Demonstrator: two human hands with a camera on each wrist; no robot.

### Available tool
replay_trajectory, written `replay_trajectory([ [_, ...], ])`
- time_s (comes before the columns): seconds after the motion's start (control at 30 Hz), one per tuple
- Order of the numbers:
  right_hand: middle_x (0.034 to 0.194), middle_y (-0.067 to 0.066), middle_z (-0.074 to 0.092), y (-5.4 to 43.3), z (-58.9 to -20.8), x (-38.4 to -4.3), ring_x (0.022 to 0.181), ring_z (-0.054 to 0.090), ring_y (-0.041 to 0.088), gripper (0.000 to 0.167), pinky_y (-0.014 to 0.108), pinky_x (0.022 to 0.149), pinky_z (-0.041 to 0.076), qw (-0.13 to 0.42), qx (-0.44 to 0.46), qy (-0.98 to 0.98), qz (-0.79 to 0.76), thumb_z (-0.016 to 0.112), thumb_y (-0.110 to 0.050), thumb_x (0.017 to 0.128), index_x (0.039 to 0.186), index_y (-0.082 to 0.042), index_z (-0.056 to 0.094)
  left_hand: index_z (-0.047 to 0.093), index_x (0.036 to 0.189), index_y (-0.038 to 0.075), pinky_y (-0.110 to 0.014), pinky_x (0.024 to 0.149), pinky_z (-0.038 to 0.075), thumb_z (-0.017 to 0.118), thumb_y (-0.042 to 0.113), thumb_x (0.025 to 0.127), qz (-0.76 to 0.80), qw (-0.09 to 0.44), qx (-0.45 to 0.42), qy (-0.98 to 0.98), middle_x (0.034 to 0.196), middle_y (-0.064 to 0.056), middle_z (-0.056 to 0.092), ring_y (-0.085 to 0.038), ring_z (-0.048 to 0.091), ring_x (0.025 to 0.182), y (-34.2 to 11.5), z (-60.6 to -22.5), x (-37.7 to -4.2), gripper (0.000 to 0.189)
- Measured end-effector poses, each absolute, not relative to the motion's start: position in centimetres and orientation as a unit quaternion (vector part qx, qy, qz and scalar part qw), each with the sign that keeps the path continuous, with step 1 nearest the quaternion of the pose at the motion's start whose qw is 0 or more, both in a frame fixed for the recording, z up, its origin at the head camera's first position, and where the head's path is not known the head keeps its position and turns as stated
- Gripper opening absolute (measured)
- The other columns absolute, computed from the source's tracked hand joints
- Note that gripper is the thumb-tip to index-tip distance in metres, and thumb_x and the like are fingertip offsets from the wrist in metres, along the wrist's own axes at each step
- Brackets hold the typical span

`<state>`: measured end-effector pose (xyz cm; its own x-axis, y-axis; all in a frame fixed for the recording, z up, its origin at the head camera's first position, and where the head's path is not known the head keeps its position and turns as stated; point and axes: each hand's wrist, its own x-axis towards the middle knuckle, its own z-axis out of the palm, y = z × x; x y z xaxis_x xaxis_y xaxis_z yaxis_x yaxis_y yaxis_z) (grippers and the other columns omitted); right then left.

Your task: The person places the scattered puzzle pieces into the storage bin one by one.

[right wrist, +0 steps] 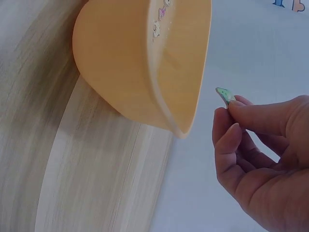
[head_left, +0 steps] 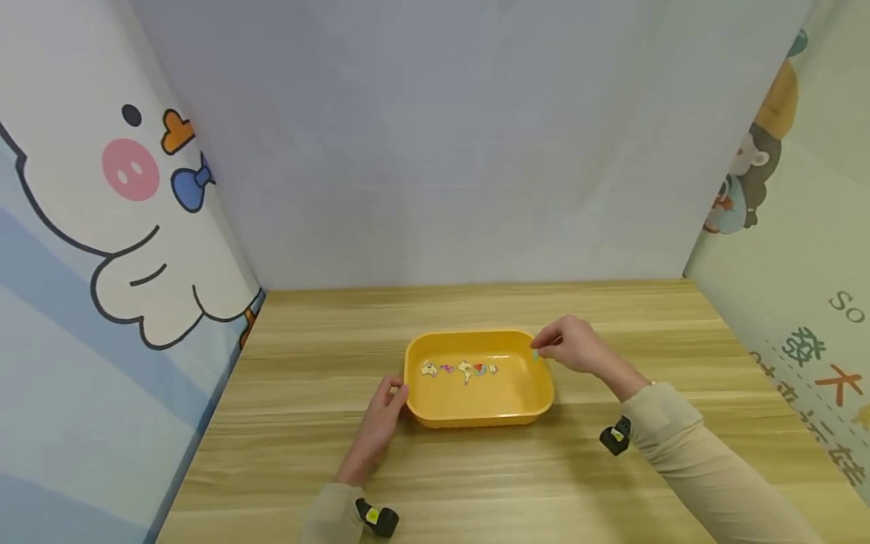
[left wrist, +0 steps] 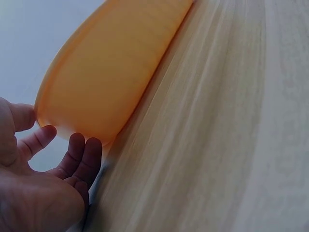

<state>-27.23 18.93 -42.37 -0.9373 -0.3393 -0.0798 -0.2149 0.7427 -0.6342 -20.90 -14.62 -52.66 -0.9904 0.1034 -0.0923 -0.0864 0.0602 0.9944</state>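
A yellow rectangular plastic basin [head_left: 476, 404] with rounded corners sits on the table. My left hand [head_left: 379, 419] is at its left end. In the left wrist view, loosely bent fingertips [left wrist: 91, 147] rest against the basin's outer wall [left wrist: 111, 63]. Above the basin's right end, my right hand [head_left: 574, 345] pinches a small, thin green piece [right wrist: 224, 94] with dark dots between thumb and forefinger. Several small colourful flat pieces lie in a row on the basin floor, among them a cream one [head_left: 465, 369] and a red-and-blue one [head_left: 480, 369].
The wood-grain table [head_left: 306, 453] surrounds the basin. A pale grey cloth [head_left: 442, 151] hangs behind it, with cartoon-printed cloths at the left [head_left: 61, 302] and right [head_left: 782, 302]. Small black devices [head_left: 615, 436] are strapped to both wrists.
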Motion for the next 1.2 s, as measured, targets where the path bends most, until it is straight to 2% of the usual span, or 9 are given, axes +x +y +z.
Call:
replay_trajectory([
  [0.3, 0.095, 0.010, 0.068, 18.2, -42.4, -27.7, 0.083, 0.063, 0.022, 0.013, 0.036, 0.071, 0.051, 0.094, -0.152, 0.933, -0.313, 0.065, -0.001, 0.088, 0.099, 0.003, 0.071, 0.047, 0.112, 0.002, -0.033, 0.068, 0.034, 0.047, 0.030, 0.102, 0.683, 0.059, 0.001, 0.728, 0.087, -0.012, 0.047, -0.025, 0.046, 0.081, -14.8, -55.0, -21.7, 0.030],
  [0.5, 0.092, 0.008, 0.068, 17.6, -42.2, -28.0, 0.082, 0.063, 0.021, 0.013, 0.037, 0.072, 0.051, 0.098, -0.156, 0.933, -0.309, 0.065, -0.001, 0.088, 0.099, 0.003, 0.071, 0.048, 0.112, 0.003, -0.032, 0.067, 0.034, 0.047, 0.028, 0.102, 0.681, 0.061, 0.002, 0.730, 0.086, -0.013, 0.048, -0.026, 0.047, 0.080, -14.9, -54.5, -21.5, 0.027],
  [0.8, 0.090, 0.007, 0.068, 17.0, -42.1, -28.5, 0.082, 0.062, 0.022, 0.012, 0.037, 0.073, 0.051, 0.101, -0.153, 0.939, -0.291, 0.065, -0.002, 0.088, 0.098, 0.002, 0.071, 0.047, 0.113, -0.003, -0.033, 0.066, 0.033, 0.043, 0.016, 0.103, 0.673, 0.071, 0.006, 0.736, 0.088, -0.022, 0.046, -0.037, 0.046, 0.083, -14.7, -51.0, -20.2, 0.022],
  [1.07, 0.090, 0.006, 0.068, 16.4, -42.2, -28.7, 0.082, 0.062, 0.023, 0.011, 0.037, 0.072, 0.051, 0.101, -0.160, 0.942, -0.276, 0.065, 0.000, 0.088, 0.097, 0.002, 0.071, 0.048, 0.113, 0.002, -0.032, 0.063, 0.032, 0.046, 0.027, 0.102, 0.673, 0.057, 0.006, 0.738, 0.083, -0.013, 0.044, -0.027, 0.044, 0.077, -14.9, -53.6, -21.3, 0.027],
  [1.2, 0.090, 0.007, 0.067, 16.0, -42.3, -28.7, 0.081, 0.061, 0.022, 0.010, 0.036, 0.071, 0.051, 0.106, -0.157, 0.942, -0.276, 0.064, 0.001, 0.088, 0.095, 0.001, 0.072, 0.048, 0.112, 0.001, -0.033, 0.064, 0.032, 0.046, 0.023, 0.102, 0.675, 0.064, 0.004, 0.735, 0.085, -0.015, 0.045, -0.029, 0.044, 0.079, -15.0, -53.5, -21.2, 0.024],
])
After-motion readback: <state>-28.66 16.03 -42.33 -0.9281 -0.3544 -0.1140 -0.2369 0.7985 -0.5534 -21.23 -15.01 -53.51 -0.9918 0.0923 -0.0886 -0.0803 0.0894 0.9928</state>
